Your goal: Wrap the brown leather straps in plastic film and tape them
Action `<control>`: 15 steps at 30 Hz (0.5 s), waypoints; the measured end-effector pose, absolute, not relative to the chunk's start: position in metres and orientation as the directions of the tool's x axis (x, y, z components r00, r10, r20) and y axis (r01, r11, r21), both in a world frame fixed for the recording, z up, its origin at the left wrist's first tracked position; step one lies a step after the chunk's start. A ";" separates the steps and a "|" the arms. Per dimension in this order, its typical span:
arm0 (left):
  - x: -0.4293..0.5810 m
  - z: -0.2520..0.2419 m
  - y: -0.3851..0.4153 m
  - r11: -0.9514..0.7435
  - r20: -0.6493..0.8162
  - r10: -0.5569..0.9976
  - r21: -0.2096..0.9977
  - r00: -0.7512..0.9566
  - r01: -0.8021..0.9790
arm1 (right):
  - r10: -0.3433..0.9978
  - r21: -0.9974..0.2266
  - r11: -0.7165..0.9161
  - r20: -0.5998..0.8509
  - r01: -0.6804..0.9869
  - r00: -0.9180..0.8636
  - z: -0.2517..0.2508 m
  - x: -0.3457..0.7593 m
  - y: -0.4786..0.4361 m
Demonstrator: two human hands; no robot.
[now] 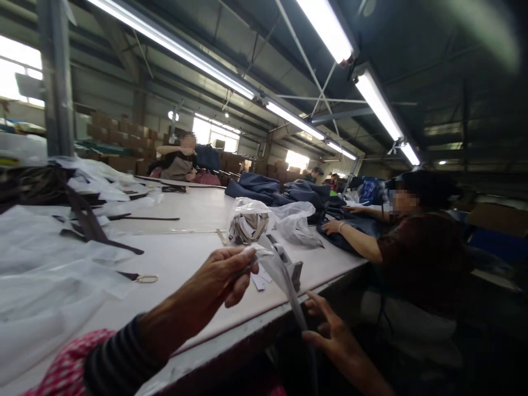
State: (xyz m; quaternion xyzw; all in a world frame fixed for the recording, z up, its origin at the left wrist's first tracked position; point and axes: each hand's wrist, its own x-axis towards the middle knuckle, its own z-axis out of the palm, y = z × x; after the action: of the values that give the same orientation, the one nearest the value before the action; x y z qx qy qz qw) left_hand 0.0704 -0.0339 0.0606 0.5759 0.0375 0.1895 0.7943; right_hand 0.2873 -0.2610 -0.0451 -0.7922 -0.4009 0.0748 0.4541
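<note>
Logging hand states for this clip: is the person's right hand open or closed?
Open: the right hand has its fingers spread apart, near the clear plastic strip hanging from the pinching left hand.

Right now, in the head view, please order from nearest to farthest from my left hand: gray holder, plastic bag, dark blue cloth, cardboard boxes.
Left hand, holding a clear plastic strip:
1. Gray holder, table edge, right.
2. Plastic bag, on the table ahead.
3. Dark blue cloth, farther along the table.
4. Cardboard boxes, far back left.
</note>
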 end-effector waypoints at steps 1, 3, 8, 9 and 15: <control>0.080 0.055 -0.041 0.303 0.129 0.327 0.924 0.936 -0.233 | 0.709 -0.799 -0.182 0.298 0.573 0.639 -0.046 0.270 -0.245; 0.094 0.046 -0.056 0.386 0.086 0.277 0.902 0.957 -0.193 | 0.674 -0.827 -0.032 0.396 0.561 0.623 -0.043 0.240 -0.214; 0.092 0.042 -0.068 0.503 0.211 0.149 0.825 0.966 -0.258 | 0.649 -0.933 0.167 0.348 0.320 0.677 -0.043 0.210 -0.170; 0.088 0.044 -0.066 0.514 0.237 0.143 0.812 0.961 -0.277 | 0.659 -0.945 0.185 0.323 0.270 0.679 -0.048 0.209 -0.167; 0.093 0.041 -0.055 0.338 0.250 0.500 0.825 0.829 -0.452 | 0.833 -0.996 -0.024 0.027 0.085 0.553 -0.092 0.186 -0.178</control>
State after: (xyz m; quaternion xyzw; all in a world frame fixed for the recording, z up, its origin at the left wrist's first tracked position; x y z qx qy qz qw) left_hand 0.0931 -0.0549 0.0409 0.4960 0.0239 0.2911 0.8177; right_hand 0.1863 -0.1776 -0.0917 -0.6443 -0.3558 0.3110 0.6012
